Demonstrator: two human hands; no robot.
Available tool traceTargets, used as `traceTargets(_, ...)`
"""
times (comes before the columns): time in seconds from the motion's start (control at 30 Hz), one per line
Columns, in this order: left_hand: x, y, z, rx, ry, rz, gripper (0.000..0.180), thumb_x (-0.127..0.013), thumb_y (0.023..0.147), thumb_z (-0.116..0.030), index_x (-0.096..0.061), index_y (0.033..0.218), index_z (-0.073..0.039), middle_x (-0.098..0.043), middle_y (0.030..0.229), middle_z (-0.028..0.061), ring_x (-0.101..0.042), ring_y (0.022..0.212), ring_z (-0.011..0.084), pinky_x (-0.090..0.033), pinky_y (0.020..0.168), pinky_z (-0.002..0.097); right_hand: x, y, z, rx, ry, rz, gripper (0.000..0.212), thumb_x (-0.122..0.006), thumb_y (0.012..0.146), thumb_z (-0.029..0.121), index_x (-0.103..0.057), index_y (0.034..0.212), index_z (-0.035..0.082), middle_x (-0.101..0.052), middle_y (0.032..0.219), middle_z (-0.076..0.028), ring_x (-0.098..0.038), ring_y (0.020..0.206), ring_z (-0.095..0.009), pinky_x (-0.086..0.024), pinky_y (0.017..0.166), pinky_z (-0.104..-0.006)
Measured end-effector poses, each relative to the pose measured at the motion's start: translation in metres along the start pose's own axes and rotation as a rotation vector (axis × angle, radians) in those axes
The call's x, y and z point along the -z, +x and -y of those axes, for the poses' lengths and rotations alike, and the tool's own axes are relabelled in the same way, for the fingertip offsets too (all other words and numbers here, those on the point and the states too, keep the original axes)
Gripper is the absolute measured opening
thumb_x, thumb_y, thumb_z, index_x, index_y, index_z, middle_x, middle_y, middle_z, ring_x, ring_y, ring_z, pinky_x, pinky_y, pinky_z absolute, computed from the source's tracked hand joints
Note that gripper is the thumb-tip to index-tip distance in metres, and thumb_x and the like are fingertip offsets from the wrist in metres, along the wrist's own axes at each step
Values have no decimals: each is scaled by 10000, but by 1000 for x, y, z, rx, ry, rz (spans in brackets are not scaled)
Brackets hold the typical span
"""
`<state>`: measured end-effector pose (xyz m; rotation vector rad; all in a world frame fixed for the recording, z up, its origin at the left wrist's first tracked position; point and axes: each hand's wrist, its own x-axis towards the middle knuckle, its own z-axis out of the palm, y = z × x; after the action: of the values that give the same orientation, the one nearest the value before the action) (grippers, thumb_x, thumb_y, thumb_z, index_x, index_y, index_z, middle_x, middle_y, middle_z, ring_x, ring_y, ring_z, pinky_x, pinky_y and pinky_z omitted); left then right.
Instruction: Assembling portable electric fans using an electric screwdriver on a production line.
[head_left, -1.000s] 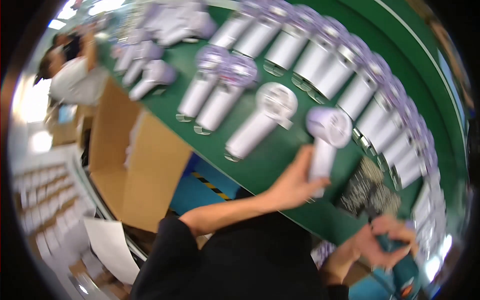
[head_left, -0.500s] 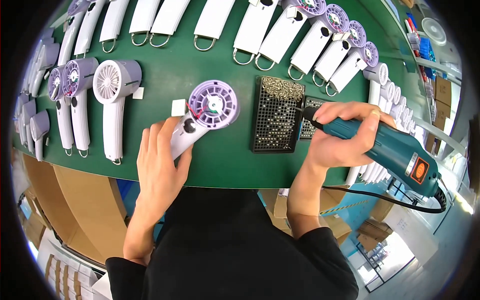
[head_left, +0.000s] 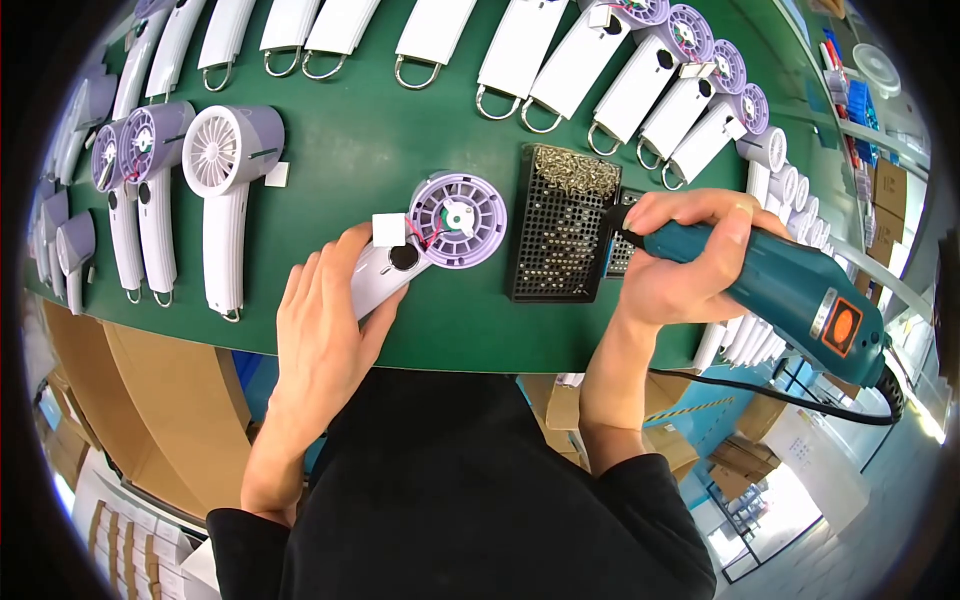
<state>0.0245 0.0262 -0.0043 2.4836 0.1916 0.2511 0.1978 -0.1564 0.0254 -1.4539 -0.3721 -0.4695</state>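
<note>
My left hand (head_left: 335, 290) is wrapped round the white handle of a handheld fan (head_left: 459, 221), whose round purple head lies uncovered, with red wires and a green centre showing. A small white square piece (head_left: 389, 230) sits by its neck. My right hand (head_left: 690, 255) grips a teal electric screwdriver (head_left: 800, 285), its black nose pointing left over a black screw tray (head_left: 556, 245). Loose screws are heaped at the tray's far end, and others stand in its holes. The screwdriver's tip is hard to make out against the tray.
Several white fan handles (head_left: 520, 45) with metal loops line the far side of the green table (head_left: 330, 140). Assembled purple and white fans (head_left: 225, 205) lie at the left, more at the right. A black cord (head_left: 770, 397) trails from the screwdriver. Cardboard boxes (head_left: 170, 400) stand below the table edge.
My left hand has shifted the fan a little to the right, closer to the screw tray. My right hand and the screwdriver have moved only slightly, still beside the tray.
</note>
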Motion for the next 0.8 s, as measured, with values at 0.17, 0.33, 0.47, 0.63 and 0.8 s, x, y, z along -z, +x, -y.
traceTargets(0.17,1,-1,-1,6,-46,-10,638,-792,732,-16,-476,1286,-16,-612,1009,129,-588,778,302,-451,694,391,0,0,8,-33,-7,-64,237,-576,909,136,-404,953,-22,-492,589,-118,-500,379,-209,-490,371,-361)
traceTargets(0.33,1,-8,-2,-32,-69,29,586,-782,755,-81,-560,1292,-163,-589,1003,91,-576,777,263,-457,703,358,4,0,34,-32,108,-98,146,-418,999,233,-407,1046,94,-467,655,-112,-438,345,-215,-442,329,-360)
traceTargets(0.47,0,-8,-9,-75,29,119,625,-726,748,-48,-578,1318,-260,-583,1026,108,-572,745,250,-474,702,341,-5,-7,63,-16,239,38,261,-369,1015,302,-402,1182,105,-477,695,-128,-451,361,-221,-453,336,-370)
traceTargets(0.63,-3,-12,-9,-118,55,154,661,-685,738,-17,-577,1331,-286,-581,1015,124,-567,727,243,-470,675,326,-24,-16,72,52,121,344,286,-352,1004,284,-471,1199,113,-467,736,-109,-417,368,-218,-408,352,-378)
traceTargets(0.8,-1,-5,3,-145,29,160,677,-672,745,-27,-550,1359,-285,-567,966,114,-561,740,235,-468,672,336,-39,-22,67,36,62,336,229,-380,997,257,-451,1185,147,-466,729,-111,-442,377,-234,-428,353,-393)
